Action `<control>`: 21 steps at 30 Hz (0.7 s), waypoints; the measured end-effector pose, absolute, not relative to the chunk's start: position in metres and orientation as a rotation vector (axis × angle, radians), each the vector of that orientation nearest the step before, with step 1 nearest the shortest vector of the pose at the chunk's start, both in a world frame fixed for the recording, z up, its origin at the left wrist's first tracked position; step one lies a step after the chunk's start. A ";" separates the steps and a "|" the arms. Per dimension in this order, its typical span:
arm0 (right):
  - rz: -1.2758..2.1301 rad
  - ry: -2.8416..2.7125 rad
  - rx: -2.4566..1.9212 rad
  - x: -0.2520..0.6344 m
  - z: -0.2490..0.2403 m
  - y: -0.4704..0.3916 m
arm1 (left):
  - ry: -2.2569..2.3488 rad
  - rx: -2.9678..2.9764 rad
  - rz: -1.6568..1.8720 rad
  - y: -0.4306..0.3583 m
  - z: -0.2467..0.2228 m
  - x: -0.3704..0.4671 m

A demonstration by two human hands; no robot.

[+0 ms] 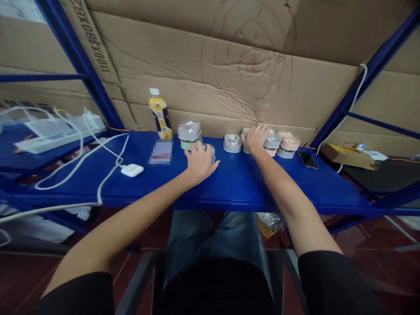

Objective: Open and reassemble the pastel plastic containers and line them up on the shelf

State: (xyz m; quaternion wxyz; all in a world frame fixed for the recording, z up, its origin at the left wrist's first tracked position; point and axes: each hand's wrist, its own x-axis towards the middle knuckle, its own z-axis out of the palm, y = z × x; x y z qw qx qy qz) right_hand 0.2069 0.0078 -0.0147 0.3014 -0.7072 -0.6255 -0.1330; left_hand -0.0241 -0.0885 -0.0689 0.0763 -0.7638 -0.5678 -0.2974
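My left hand curls over a small clear-lidded box, its fingers round the top and most of the box hidden. Just behind it stands a stack of two such boxes, grey above green. My right hand reaches to the back row and grips a greenish box, largely covered by the fingers. A single grey box stands to its left. On its right are a grey box on a pinkish one and a pinkish box on a grey one.
Left on the blue shelf stand a yellow bottle, a blurred-out packet and a white case beside white cables. A phone lies at right. Cardboard backs the shelf; blue posts flank it.
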 end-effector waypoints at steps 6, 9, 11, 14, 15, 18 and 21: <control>-0.270 -2.019 -1.344 0.203 -0.023 -0.035 | -1.542 -2.543 -0.796 -0.079 -0.071 -0.036; 0.020 -2.358 -1.040 0.204 -0.034 -0.057 | -1.176 -2.899 -0.946 -0.064 -0.073 -0.040; 0.143 -2.496 -0.985 0.204 -0.041 -0.068 | -1.114 -3.033 -1.079 -0.057 -0.078 -0.042; 0.132 -2.536 -1.080 0.200 -0.048 -0.079 | -1.165 -3.164 -1.210 -0.052 -0.085 -0.043; 0.111 -2.528 -1.103 0.199 -0.049 -0.082 | -1.166 -3.197 -1.239 -0.052 -0.088 -0.043; 0.119 -2.462 -1.064 0.201 -0.054 -0.086 | -1.168 -3.209 -1.300 -0.055 -0.090 -0.044; 0.227 -2.307 -1.004 0.218 -0.057 -0.082 | -1.169 -3.148 -1.241 -0.061 -0.088 -0.046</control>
